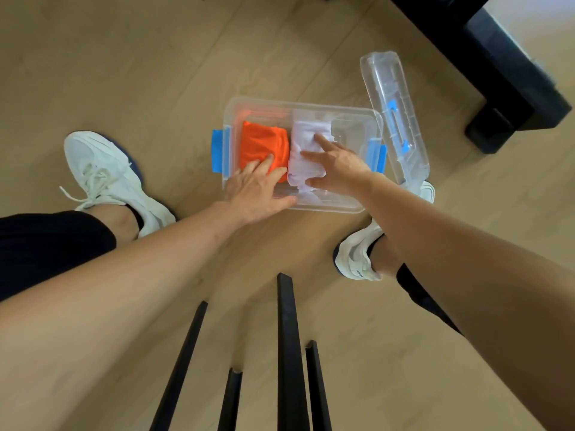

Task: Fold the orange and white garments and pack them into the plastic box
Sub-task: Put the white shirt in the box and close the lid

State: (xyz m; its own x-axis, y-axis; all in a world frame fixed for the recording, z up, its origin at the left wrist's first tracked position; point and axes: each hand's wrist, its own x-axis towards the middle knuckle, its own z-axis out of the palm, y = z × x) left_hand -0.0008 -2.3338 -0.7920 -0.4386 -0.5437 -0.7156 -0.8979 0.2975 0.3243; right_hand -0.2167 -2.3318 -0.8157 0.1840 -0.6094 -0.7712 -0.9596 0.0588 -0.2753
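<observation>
Together, both hands are pressing down inside the clear plastic box (357, 126). The left hand (255, 191) is lying flat, fingers straight, on the folded orange garment (261, 144). The right hand (339, 169), fingers spread wide, is pressing the folded white garment (303, 144) just beside it.

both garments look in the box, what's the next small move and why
Probably lift the right hand off the folded white garment and reach for the clear plastic lid just right of the clear plastic box. That garment and the folded orange garment under the left hand already lie side by side inside.
</observation>
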